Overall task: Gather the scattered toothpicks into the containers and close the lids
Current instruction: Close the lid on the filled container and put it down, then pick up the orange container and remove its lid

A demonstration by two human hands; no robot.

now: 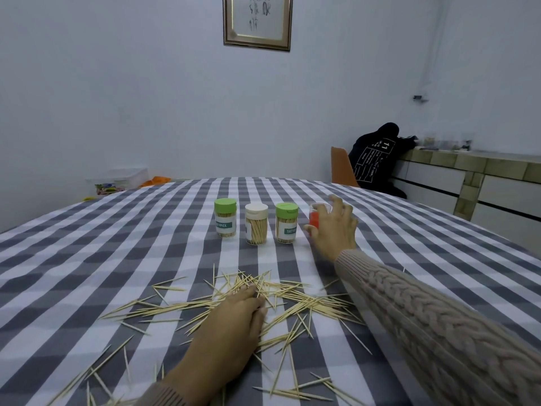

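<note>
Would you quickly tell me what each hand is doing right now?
Left hand: resting on toothpicks; grip cannot be told.
Right hand: curled around the red container.
</note>
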